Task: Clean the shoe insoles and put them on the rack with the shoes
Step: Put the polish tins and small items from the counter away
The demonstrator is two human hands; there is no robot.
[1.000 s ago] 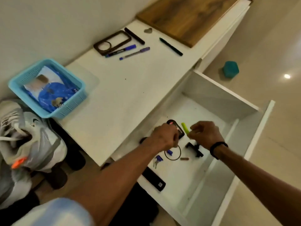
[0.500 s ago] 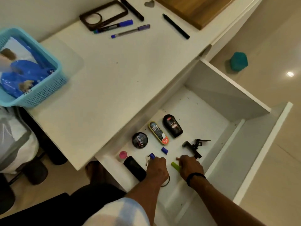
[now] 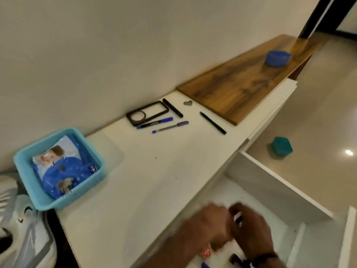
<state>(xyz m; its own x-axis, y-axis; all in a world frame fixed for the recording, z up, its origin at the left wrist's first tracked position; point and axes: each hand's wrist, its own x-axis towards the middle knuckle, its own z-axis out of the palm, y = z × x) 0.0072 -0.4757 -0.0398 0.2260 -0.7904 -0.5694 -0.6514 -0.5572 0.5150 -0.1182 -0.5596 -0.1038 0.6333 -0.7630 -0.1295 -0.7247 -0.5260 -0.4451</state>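
We see a dim, warm indoor light. On the glossy floor [image 3: 318,117] a small bright spot of glare [image 3: 348,152] reflects a lamp above. Both hands, left hand [image 3: 207,227] and right hand [image 3: 251,231], are smeared by motion blur. The wide lens bends the bench [image 3: 154,171] edges, and the whole picture is soft.

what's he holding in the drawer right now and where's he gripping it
Cannot be told: both hands, left hand and right hand, are motion-blurred over the open drawer.
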